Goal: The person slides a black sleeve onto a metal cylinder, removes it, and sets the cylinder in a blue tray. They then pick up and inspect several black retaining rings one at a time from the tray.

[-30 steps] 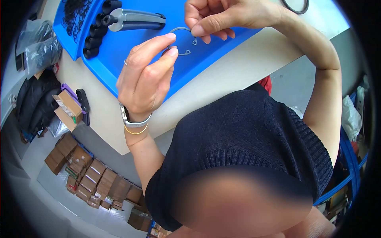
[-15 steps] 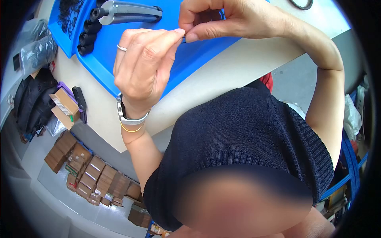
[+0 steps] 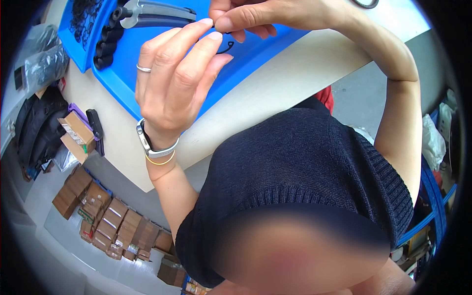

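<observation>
Both my hands meet over a blue tray. Between their fingertips is a small black retaining ring; its curved, hooked end shows below the fingers, and the rest is hidden. My right hand pinches it with thumb and bent fingers. My left hand, with a ring and a wrist band, has its index and middle fingertips against it, its thumb a little apart below. Behind my left hand a grey metal tool with a black end lies in the tray.
A blue bin of loose black rings stands at the tray's left. Several black cylinders line the tray's left side. An opened cardboard box sits on the pale table, by a black stapler-like item. Stacked cartons stand on the floor.
Both hands have shifted slightly up and left. My left fingers have spread, its thumb dropping away from the fingertips, and the black ring's hooked end has come into sight.
</observation>
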The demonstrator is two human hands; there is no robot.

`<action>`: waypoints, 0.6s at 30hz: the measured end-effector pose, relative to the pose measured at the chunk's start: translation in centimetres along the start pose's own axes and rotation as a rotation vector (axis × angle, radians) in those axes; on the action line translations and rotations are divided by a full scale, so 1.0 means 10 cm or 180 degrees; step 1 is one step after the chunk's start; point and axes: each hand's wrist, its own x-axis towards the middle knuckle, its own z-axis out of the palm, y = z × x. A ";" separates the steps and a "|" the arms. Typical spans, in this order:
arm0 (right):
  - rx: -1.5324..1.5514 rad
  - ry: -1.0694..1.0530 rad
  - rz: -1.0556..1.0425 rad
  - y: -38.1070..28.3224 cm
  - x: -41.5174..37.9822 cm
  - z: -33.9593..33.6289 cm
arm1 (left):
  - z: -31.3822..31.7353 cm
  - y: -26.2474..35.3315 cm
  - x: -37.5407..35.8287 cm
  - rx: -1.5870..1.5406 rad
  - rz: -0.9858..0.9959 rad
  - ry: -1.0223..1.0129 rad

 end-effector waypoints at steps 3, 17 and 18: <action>-0.0098 -0.0042 -0.0065 -0.06 0.01 -0.02 | -0.02 0.01 0.02 0.0064 0.0008 0.0038; -0.4016 0.0189 0.0300 -0.13 -0.02 -0.13 | -0.56 -0.51 0.27 -0.0771 -0.0802 0.0054; -0.4004 0.0182 0.0403 -0.14 -0.03 -0.12 | -0.56 -0.52 0.29 -0.0763 -0.0786 0.0055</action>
